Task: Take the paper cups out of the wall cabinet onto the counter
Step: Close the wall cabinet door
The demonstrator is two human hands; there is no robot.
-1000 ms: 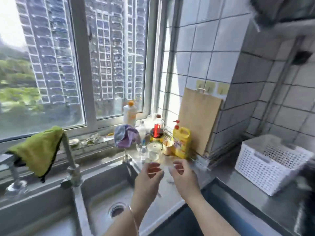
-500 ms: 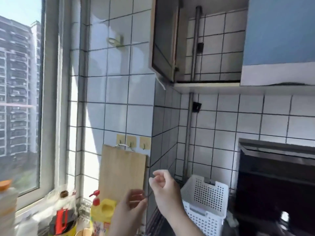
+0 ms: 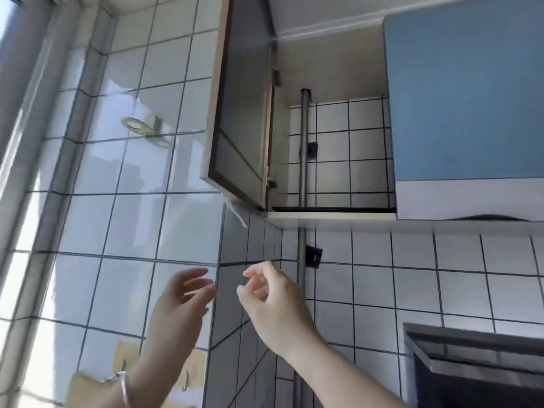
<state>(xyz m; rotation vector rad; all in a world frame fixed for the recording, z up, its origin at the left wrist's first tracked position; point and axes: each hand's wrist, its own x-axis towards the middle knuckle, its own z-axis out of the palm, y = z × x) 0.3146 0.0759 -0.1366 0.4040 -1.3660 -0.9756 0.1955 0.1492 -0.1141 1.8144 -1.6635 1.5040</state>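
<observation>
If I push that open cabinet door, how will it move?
The open cabinet door will likely swing stiffly on its side hinges, not flex, since it looks like a framed panel. It probably moves with light force. Both hands, left hand and right hand, are below it.

White tiled walls [image 3: 176, 225] with dark grout meeting at a corner, daylight from a window frame [image 3: 26, 142] at left, a pipe [image 3: 303, 260] down the corner, a blue door [image 3: 465, 92] at right, a hood [image 3: 477, 363] below.
</observation>
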